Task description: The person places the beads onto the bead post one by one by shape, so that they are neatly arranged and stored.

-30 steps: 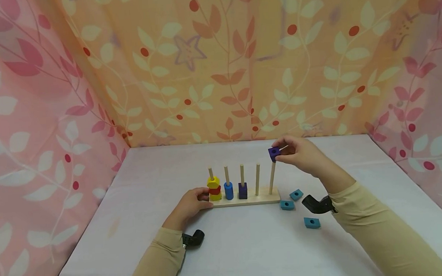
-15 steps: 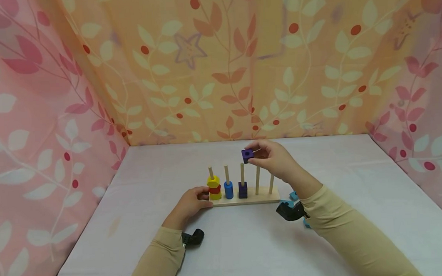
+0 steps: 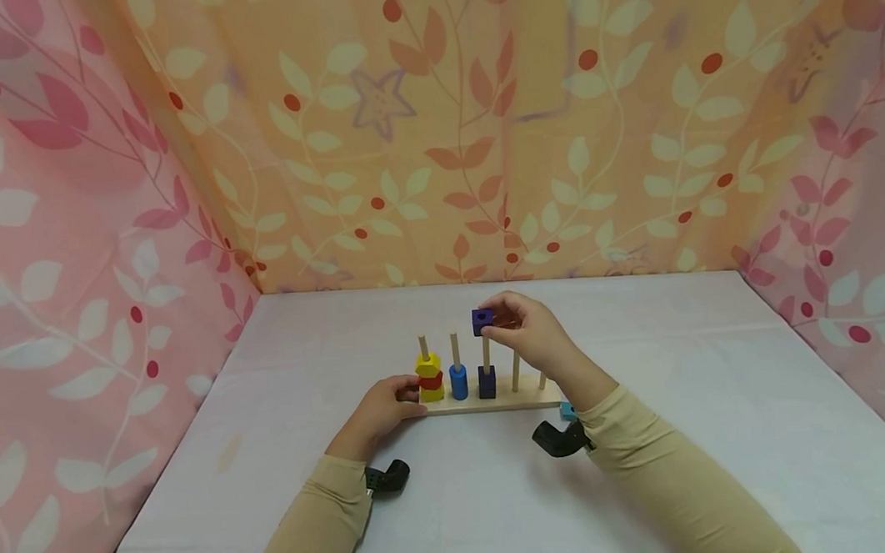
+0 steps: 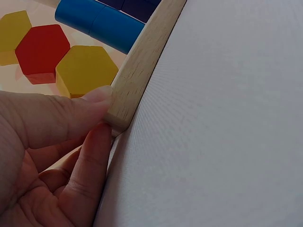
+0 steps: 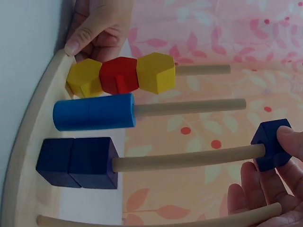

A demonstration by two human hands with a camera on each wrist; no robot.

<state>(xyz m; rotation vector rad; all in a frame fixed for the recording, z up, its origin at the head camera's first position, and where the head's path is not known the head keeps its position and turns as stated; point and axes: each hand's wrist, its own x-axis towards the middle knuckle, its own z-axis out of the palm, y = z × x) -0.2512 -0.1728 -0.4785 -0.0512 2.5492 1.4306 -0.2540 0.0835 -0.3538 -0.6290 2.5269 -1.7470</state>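
My right hand (image 3: 534, 334) pinches a purple square block (image 3: 482, 322) with a hole at the top of the third peg (image 5: 189, 158). In the right wrist view the peg's tip meets the block's hole; how far it enters cannot be told. Two matching square blocks (image 5: 92, 163) sit low on that peg. My left hand (image 3: 380, 409) grips the left end of the wooden base (image 3: 524, 401) between thumb and fingers. Beside it, the first peg carries a red hexagonal block (image 5: 119, 75) between two yellow hexagonal blocks (image 5: 156, 73). Blue cylinders (image 5: 94, 112) fill the second peg's lower part.
The fourth peg (image 3: 516, 373) and the fifth peg (image 3: 542, 381) hold no blocks. A teal block (image 3: 568, 411) lies by the base's right end, partly hidden by my right wrist. A patterned curtain (image 3: 435, 143) stands behind the white table (image 3: 325, 333).
My right hand has carried the purple square block left from above the fifth peg to the third, lowering slightly at the end. Its arm now covers most teal blocks. My left hand stays put.
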